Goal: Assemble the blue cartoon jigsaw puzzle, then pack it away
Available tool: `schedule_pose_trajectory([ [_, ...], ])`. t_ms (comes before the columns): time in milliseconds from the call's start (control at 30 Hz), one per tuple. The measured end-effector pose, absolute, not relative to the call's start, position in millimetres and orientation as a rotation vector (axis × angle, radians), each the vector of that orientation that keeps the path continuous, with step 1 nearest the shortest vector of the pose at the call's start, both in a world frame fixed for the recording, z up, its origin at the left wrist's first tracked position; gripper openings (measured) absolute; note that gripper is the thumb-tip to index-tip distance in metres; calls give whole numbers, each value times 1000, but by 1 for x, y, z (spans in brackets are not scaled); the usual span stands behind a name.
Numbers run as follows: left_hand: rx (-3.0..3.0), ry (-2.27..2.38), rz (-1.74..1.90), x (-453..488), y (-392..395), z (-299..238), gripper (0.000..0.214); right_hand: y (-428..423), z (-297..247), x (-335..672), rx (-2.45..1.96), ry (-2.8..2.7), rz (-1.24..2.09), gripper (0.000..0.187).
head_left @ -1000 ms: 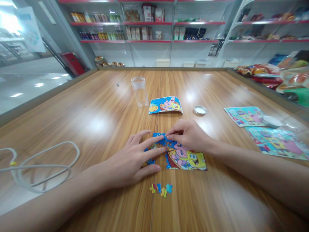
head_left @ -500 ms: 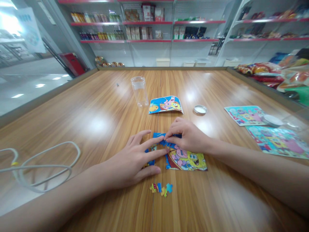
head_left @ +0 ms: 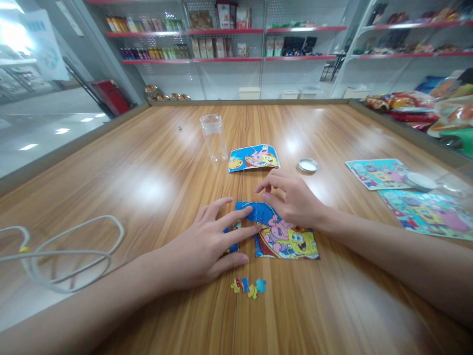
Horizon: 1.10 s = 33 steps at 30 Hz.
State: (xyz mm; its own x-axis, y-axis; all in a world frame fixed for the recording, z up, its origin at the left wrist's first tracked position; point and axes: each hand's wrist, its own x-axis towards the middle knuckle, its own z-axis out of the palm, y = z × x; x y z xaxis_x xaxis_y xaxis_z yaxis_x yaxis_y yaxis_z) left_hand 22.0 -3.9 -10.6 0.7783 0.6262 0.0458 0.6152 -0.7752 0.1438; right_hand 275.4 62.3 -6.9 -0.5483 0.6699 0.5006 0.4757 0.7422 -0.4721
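A partly joined jigsaw puzzle (head_left: 286, 236) with a yellow sponge figure and a pink figure lies flat on the wooden table. My left hand (head_left: 212, 234) rests over its left side with fingers spread, its fingertips touching the blue pieces and hiding some of them. Just above the puzzle's upper right part hovers my right hand (head_left: 293, 197), its fingers curled and the thumb apart from the index finger, nothing visible between them. Several loose puzzle pieces (head_left: 252, 290) lie below the puzzle. A slightly curved picture card (head_left: 253, 159) of the same scene sits beyond it.
Behind the puzzle stands a clear plastic jar (head_left: 214, 140), and a round lid (head_left: 308, 166) lies to the right. Two more picture sheets (head_left: 430, 212) and a white lid (head_left: 421, 181) are farther right. A looped white cable (head_left: 116, 231) lies at left.
My right hand has lifted off the puzzle's blue top and moved slightly up and right, its fingertips parting. The left hand stays in place.
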Motion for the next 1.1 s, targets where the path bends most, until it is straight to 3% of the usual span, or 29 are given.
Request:
schedule_pose_trajectory([
  [67,2848,999,133,22,-4,-10,55,62,-7,276,-856,-2257,334,11],
  [300,2851,1005,142,23,-6,-10,54,59,-11,274,-1061,-2458,399,35],
  [600,2931,891,212,16,-1,1,56,61,-13,274,-1071,-2456,426,34],
  [833,2899,958,377,-10,22,12,25,63,-13,275,-1076,-2481,423,32],
  [1100,2779,943,277,-15,28,11,14,64,-13,278,-1031,-2477,368,29],
])
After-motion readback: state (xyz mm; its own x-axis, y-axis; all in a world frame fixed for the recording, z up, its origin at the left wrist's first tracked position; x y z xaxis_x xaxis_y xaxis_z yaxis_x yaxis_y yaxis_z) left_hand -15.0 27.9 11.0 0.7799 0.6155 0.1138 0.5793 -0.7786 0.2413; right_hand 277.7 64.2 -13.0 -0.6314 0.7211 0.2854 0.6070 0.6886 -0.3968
